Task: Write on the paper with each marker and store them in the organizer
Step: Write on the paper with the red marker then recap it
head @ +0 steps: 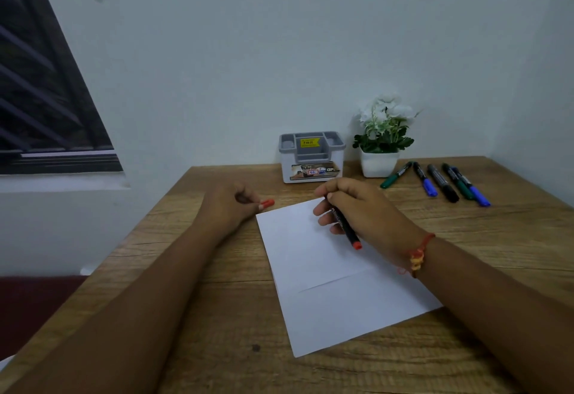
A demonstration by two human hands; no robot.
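A white sheet of paper [326,285] lies on the wooden table, creased across its middle and blank where visible. My right hand [360,207] rests on the paper's far part, closed on a black marker with a red end [346,227]; its tip is hidden under my fingers. My left hand [231,204] lies just left of the paper's far corner and pinches the red cap [267,203]. The grey and white organizer [311,157] stands empty at the back by the wall. Several capped markers [441,182], green, blue and black, lie at the back right.
A small white pot with white flowers [383,142] stands right of the organizer, close to the markers. The table [217,331] ends at the wall behind and drops off at its left edge. A dark window [46,98] is at the left.
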